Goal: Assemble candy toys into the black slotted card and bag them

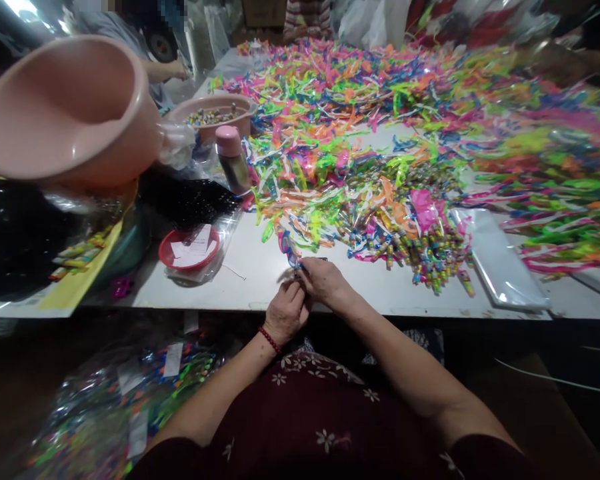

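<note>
Close together at the table's front edge, my left hand [286, 312] and my right hand [325, 281] meet with curled fingers. A small blue and pink plastic piece [290, 253] sticks up from between my right fingertips. What my left fingers close on is hidden behind the knuckles. Just beyond lies a heap of bright plastic strips [305, 213] in green, orange, pink and blue. To the right are several small yellow-banded tubes [440, 260] with coloured plastic pieces attached.
Left on the white table [250, 287] are a red bowl [165, 250] with paper slips, a pink-capped bottle [235, 160], a pink basin [140, 100] and a smaller tub [247, 110]. Clear plastic bags [505, 260] lie right. A filled bag [130, 393] sits below. Another person's arm [165, 71] shows behind.
</note>
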`<state>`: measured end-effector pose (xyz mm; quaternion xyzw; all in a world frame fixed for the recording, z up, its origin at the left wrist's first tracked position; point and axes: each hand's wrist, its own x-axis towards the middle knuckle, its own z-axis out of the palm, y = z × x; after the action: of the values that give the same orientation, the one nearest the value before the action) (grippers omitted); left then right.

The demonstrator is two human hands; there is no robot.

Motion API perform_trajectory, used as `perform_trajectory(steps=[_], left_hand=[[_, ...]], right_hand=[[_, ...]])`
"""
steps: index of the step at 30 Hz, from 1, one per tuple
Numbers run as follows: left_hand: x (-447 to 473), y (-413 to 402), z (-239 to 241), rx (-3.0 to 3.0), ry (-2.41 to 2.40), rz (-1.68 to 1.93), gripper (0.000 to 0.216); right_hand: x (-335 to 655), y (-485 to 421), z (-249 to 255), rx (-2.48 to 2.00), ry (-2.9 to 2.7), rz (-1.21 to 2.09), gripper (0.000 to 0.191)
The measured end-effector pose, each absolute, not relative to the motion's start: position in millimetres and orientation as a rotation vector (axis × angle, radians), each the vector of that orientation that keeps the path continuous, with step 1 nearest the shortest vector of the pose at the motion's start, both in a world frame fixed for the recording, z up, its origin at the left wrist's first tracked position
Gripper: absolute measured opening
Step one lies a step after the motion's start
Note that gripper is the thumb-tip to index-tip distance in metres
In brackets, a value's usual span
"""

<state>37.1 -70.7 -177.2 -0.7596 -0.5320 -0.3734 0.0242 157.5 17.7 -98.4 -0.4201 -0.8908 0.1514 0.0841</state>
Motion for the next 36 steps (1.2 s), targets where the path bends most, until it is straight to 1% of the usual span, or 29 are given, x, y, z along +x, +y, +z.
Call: perform_trajectory(steps=[4,9,13,18,23,25,32,34,36], left_hand=[[36.9,-71.0,-175.6,-2.37,-1.635,-1.142,0.037],[38.2,-69.1,-177.7,-2.366,-1.618,-1.142,0.046],[39.5,-67.9,-176.1,-2.347,-1.583,-1.088,0.039],[39.3,-67.4,-172.7,-2.374,-1.609,-1.061,0.032],[40.4,-66.7,-175.2,-2.365,-1.635,-1.046,0.032],[40.6,-66.7,-176.5,-2.391,-1.63,-1.022,0.031],[36.8,-66.3,-175.7,-2.428,-1.555,-1.022,0.038],[36.6,-65.7,-174.1,-2.424,-1.531,-1.028,0.04],[37.3,-65.0,-173.4,-2.399,-1.504,-1.024,0.04]], right_hand=[[158.7,22.4,-87.6,-1.289,-2.713,0.441,0.013],[159.3,27.5,-82.4,-1.335,-2.728,0.448,0.012],[161.1,31.1,-86.7,-1.301,-2.708,0.482,0.009],[168.2,38.0,-98.7,-1.125,-2.672,0.577,0.008],[175.2,44.9,-101.9,-1.198,-2.648,0.541,0.013],[173.5,43.5,-100.6,-1.193,-2.675,0.534,0.012],[156.9,30.0,-97.8,-1.254,-2.684,0.527,0.012],[157.5,27.9,-97.9,-1.275,-2.642,0.574,0.011],[163.6,28.9,-98.4,-1.24,-2.589,0.69,0.008]])
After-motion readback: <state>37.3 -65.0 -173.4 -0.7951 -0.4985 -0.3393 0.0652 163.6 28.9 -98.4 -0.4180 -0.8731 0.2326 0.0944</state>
